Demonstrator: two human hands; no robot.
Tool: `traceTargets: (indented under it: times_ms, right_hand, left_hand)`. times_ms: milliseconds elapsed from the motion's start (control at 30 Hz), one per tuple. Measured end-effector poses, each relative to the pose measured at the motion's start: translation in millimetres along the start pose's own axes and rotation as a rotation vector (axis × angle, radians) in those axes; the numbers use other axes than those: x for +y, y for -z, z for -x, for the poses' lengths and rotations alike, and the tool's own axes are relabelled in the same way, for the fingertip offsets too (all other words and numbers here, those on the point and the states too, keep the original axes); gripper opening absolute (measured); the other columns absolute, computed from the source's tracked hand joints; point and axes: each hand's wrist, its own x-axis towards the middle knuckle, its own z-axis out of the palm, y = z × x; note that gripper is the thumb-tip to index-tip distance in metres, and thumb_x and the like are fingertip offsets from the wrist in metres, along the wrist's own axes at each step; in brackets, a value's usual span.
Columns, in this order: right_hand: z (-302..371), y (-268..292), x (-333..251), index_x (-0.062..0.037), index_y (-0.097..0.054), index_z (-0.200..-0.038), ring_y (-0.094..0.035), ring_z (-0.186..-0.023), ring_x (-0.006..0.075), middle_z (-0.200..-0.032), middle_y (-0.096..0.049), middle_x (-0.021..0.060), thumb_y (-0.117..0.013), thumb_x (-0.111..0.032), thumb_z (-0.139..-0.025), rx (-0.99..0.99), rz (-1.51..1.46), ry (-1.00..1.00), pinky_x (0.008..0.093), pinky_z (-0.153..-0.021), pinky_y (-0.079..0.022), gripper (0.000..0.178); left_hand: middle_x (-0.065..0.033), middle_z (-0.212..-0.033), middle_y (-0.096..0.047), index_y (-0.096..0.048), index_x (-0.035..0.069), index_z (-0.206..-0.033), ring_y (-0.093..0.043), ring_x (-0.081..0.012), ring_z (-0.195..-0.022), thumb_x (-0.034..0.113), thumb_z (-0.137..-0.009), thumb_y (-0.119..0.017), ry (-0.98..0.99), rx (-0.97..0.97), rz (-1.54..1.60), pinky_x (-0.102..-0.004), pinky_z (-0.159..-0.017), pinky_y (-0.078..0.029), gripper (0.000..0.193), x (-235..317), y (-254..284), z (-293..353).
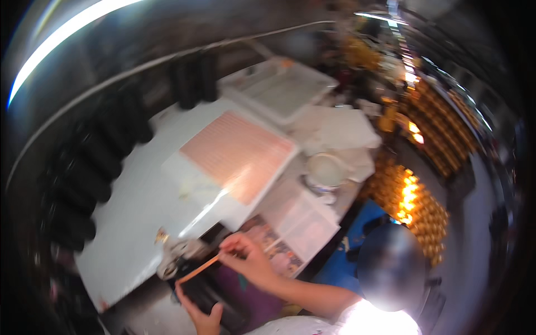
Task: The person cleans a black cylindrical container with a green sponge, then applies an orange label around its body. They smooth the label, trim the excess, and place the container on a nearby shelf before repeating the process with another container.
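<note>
Between the fingertips of my right hand (245, 258) is one end of a thin orange strip (198, 270). The strip runs taut down to the left, its other end at the index finger of my left hand (202, 314). My left hand lies against a black cylindrical piece (220, 298), thumb raised apart from the index finger; its other fingers are hidden. The strip crosses just above the far end of this piece. Beyond it, a crumpled greyish cloth (181, 251) lies at the table edge. A sheet of similar orange strips (240, 153) lies on the white table (148, 192).
Several black cylindrical pieces (84, 181) line the table's left edge. At the back stands a white tray (279, 92). White sheets (340, 131), a round tub (325, 170) and a printed page (293, 223) lie to the right, with many golden pieces (427, 218) farther right.
</note>
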Motion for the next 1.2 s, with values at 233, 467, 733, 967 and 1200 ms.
traceTargets:
  times_ms: [233, 467, 733, 967, 1200]
  right_hand:
    - [-5.3, 163.3, -192.0, -0.0059, -0.049, -0.142, -0.056, -0.076, 0.0083, -0.108, -0.062, 0.0055, -0.062, 0.007, -0.087, 0.562, 0.777, 0.861, 0.0265, -0.073, -0.048, 0.057]
    - [20.2, 206.3, -299.3, -0.0057, -0.016, -0.157, -0.054, -0.069, 0.0101, -0.117, -0.066, 0.0124, -0.056, -0.005, -0.095, 0.802, 0.411, 1.255, 0.0224, -0.055, -0.042, 0.074]
    - [30.8, 59.1, -68.5, 0.0011, -0.069, -0.109, -0.058, -0.083, 0.0122, -0.096, -0.065, 0.0049, -0.053, 0.003, -0.092, -0.223, 0.567, 0.302, 0.0243, -0.072, -0.046, 0.024]
    - [17.7, 1.4, 5.3, -0.0007, -0.061, -0.131, -0.057, -0.092, 0.0108, -0.114, -0.062, 0.0036, -0.064, -0.013, -0.095, -0.26, 0.225, -0.264, 0.0245, -0.083, -0.046, 0.038]
    - [23.5, -8.9, -6.5, -0.0051, -0.064, -0.132, -0.057, -0.091, 0.0088, -0.126, -0.059, 0.0056, -0.07, -0.008, -0.087, -0.181, 0.242, -0.201, 0.0228, -0.074, -0.047, 0.046]
  left_hand:
    - [-0.0299, -0.154, -0.029, -0.016, 0.005, -0.16, -0.043, -0.0423, -0.132, 0.016, -0.084, -0.078, -0.133, -0.019, -0.46, -0.0522, -0.11, -0.041, 0.099, 29.9, -20.2, -4.2]
    - [-0.0244, -0.152, -0.031, -0.018, 0.0, -0.158, -0.033, -0.0368, -0.141, 0.023, -0.072, -0.081, -0.268, 0.065, -0.564, -0.0465, -0.119, -0.023, 0.109, 42.2, -21.3, -5.7]
    - [-0.0196, -0.125, -0.055, -0.028, -0.004, -0.155, -0.028, -0.0491, -0.143, 0.012, -0.082, -0.066, -0.311, -0.065, -0.96, -0.0669, -0.115, 0.001, 0.084, 89.3, -22.5, 3.7]
    - [-0.0235, -0.15, -0.028, -0.005, -0.001, -0.159, -0.028, -0.0403, -0.144, 0.029, -0.078, -0.081, -0.062, -0.024, -0.656, -0.0554, -0.118, -0.017, 0.115, 74.1, -23.3, -1.5]
    - [-0.0231, -0.156, -0.025, -0.002, -0.003, -0.158, -0.026, -0.0365, -0.146, 0.036, -0.078, -0.081, 0.22, -0.155, 0.088, -0.0459, -0.119, -0.023, 0.119, 25.8, -5.9, -1.3]
